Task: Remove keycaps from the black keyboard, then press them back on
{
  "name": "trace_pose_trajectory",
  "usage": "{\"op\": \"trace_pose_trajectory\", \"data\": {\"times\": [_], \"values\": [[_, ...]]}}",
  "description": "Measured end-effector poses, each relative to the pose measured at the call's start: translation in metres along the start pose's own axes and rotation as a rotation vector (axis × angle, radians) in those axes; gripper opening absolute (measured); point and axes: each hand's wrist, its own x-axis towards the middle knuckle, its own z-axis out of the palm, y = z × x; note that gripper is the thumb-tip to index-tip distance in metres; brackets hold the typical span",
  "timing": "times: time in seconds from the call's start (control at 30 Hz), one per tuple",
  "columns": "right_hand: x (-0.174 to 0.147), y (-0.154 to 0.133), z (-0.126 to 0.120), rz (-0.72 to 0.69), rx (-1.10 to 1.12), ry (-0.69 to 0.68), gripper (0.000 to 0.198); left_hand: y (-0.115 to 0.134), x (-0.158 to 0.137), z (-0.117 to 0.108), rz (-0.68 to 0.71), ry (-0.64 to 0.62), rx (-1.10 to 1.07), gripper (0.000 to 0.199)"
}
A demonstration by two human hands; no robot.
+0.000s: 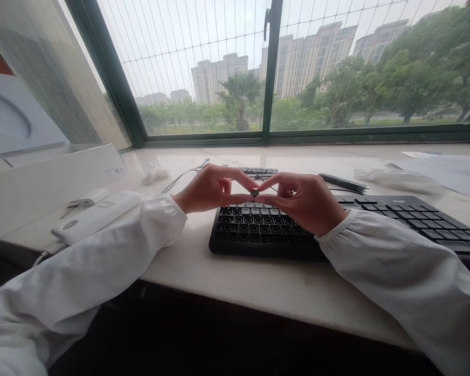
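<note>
Between the fingertips of both hands is a small dark grey piece [254, 193], by its size and look a keycap. My left hand [208, 189] pinches it from the left with thumb and index finger, other fingers curled in. From the right, my right hand [306, 198] pinches it the same way. Under the hands lies a black keyboard [235, 247]. Its lower left part shows dark square key sockets, with paler grey squares in the row above; keycaps show at its right end. The right hand and wrist hide part of its middle.
Behind the hands lies a dark strip of keys [264, 171], with a black bar [343, 184] to its right. Crumpled plastic bags [399, 177] and paper [454, 171] are at back right. A white power strip [97, 215] and a white box [55, 183] stand left, below the window.
</note>
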Motion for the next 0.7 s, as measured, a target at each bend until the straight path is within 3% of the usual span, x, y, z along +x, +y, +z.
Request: {"op": "trace_pose_trajectory", "data": {"times": [0.17,0.37,0.7], "values": [[-0.001,0.002,0.0,0.021,-0.103,-0.09,0.034,-0.007,0.002,-0.015,0.034,-0.185,0.083,0.022],[-0.002,0.007,0.0,0.041,-0.139,-0.2,0.033,-0.012,0.001,-0.024,0.038,-0.321,0.109,0.018],[-0.003,0.009,0.001,0.018,-0.151,-0.201,0.034,-0.012,-0.001,-0.023,0.022,-0.324,0.183,0.015]]}}
